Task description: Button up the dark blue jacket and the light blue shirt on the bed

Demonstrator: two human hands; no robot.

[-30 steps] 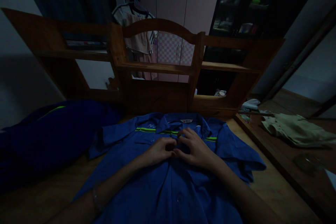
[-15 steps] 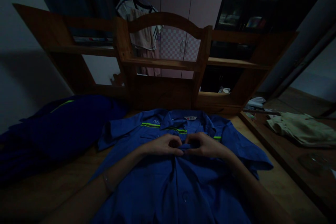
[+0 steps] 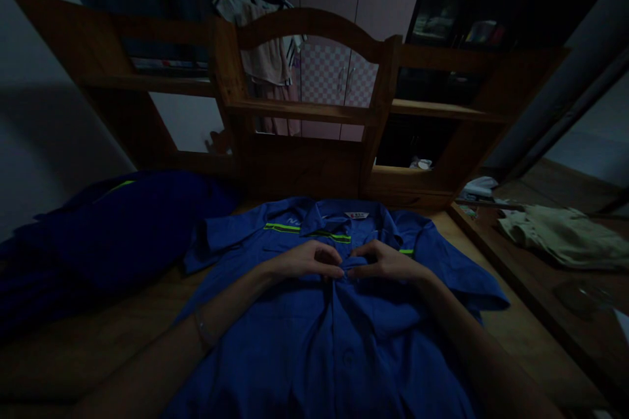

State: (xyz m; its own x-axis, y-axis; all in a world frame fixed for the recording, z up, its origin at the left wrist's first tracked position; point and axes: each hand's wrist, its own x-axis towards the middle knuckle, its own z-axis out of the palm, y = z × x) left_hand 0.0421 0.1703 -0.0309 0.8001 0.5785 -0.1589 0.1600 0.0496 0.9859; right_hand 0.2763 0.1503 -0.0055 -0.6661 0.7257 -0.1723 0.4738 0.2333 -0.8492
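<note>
Short-sleeved blue shirt (image 3: 304, 340) spread front-up on the wooden tabletop (image 3: 528, 347), collar toward the shelf unit (image 3: 299, 163). Left hand (image 3: 307, 260) and right hand (image 3: 386, 264) meet at its front opening below the collar, each grip pinching cloth between thumb and fingers. A darker blue garment (image 3: 122, 242) lies heaped to the left.

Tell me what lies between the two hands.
In the head view, fabric from the front of the blue shirt lies between the left hand and the right hand.
</note>
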